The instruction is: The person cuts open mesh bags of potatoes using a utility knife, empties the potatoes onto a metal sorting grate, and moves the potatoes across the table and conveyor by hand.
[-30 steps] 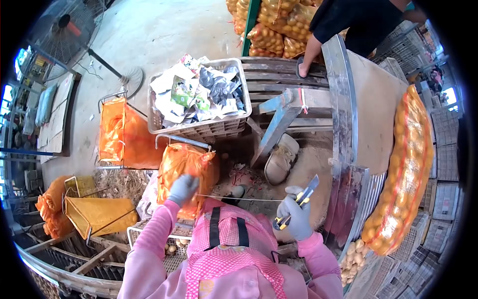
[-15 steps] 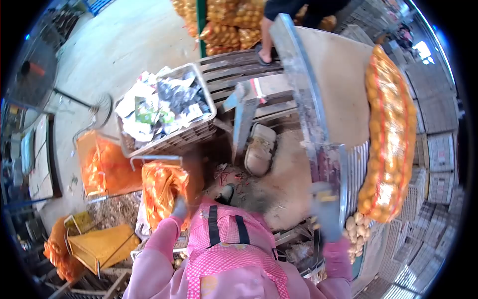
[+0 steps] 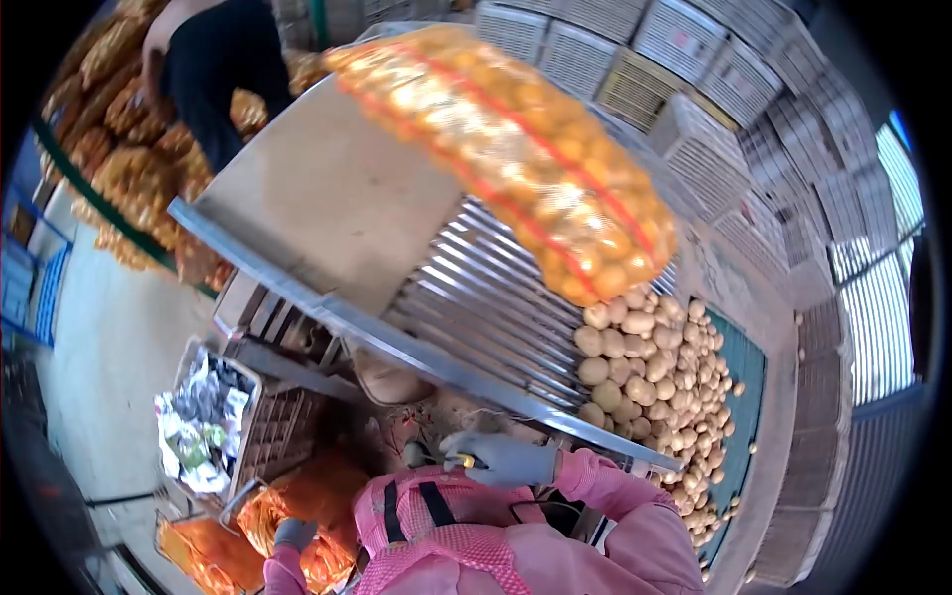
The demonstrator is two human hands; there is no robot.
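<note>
My left hand (image 3: 295, 534), in a grey glove, is at the lower left, closed on a bunched orange mesh bag (image 3: 315, 567); its fingertips are partly hidden in the mesh. My right hand (image 3: 506, 459), also gloved in grey, is in front of my pink checked apron (image 3: 458, 488). It is closed around a small yellow-and-black tool (image 3: 468, 460), whose exact kind I cannot make out. Beyond the right hand, a long full mesh sack of potatoes (image 3: 535, 149) with red stripes lies across a metal slatted chute (image 3: 486, 297). Loose potatoes (image 3: 654, 367) are heaped below its near end.
A blue-grey metal rail (image 3: 397, 357) edges the chute. On the left stands a crate (image 3: 260, 436) filled with crumpled wrappers (image 3: 201, 421). Another person (image 3: 223, 69) bends over stacked potato sacks (image 3: 139, 188) behind. Several plastic crates (image 3: 684, 139) are stacked at the back right.
The view has turned right, bringing the chute and potato heap into the middle. My right hand has come from the rail to the front of my apron. My left hand stays at the orange bag.
</note>
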